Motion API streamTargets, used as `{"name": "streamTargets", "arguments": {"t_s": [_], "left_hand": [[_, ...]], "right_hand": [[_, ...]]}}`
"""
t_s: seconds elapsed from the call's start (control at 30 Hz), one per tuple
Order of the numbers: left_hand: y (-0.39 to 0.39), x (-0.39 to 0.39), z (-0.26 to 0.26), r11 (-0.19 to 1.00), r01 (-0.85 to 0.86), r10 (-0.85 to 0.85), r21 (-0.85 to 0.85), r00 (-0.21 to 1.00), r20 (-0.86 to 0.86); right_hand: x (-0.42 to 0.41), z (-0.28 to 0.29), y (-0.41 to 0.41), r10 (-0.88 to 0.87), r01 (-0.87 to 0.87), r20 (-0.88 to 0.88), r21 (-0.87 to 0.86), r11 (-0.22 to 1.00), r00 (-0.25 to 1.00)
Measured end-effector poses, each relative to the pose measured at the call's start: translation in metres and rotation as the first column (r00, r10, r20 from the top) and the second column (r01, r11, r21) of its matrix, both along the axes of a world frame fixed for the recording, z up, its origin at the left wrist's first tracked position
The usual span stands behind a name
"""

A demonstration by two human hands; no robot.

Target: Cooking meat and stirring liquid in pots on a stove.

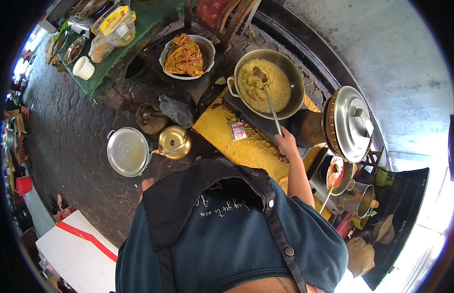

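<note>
My right hand (286,143) grips the handle of a long metal spatula (272,108). The spatula's head dips into yellow, bubbling food (261,86) inside a deep two-handled metal pan (231,87). This pan stands on a dark stove (245,112) over a gold patterned cloth (249,149). Only a sliver of what seems to be my left hand (148,183) shows beyond my dark collar; its fingers are mostly hidden, and I cannot see anything in it.
A wrapped, orange-brown food bundle (185,55) fills a metal basin (211,69). A brass-coloured kettle (174,142) stands beside a lidded pot (127,152) on the floor. To the right are a metal lid (348,124) atop a clay vessel (307,128) and a pan with red sauce (349,177).
</note>
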State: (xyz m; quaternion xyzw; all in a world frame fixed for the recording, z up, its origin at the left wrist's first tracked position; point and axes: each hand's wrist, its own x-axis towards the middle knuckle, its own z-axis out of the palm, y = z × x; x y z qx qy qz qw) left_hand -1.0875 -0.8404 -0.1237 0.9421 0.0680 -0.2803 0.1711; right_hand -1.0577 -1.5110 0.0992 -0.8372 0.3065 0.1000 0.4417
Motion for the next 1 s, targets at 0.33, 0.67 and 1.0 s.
{"name": "streamTargets", "arguments": {"t_s": [0.33,0.67,1.0], "left_hand": [[-0.003,-0.005,0.008,0.996,0.061,-0.061,0.070,0.998,0.000],[-0.007,-0.011,0.009,0.975,-0.206,0.214,0.080,0.971,-0.109],[-0.023,0.025,0.008,0.972,-0.214,0.211,-0.095,0.976,-0.043]], "right_hand": [[0.032,-0.053,-0.033,-0.296,0.294,0.014,-0.175,0.940,0.955],[0.024,-0.003,-0.003,-0.274,0.290,-0.105,0.480,0.828,0.956],[0.008,-0.028,-0.035,-0.160,0.116,-0.020,-0.599,0.792,0.987]]}}
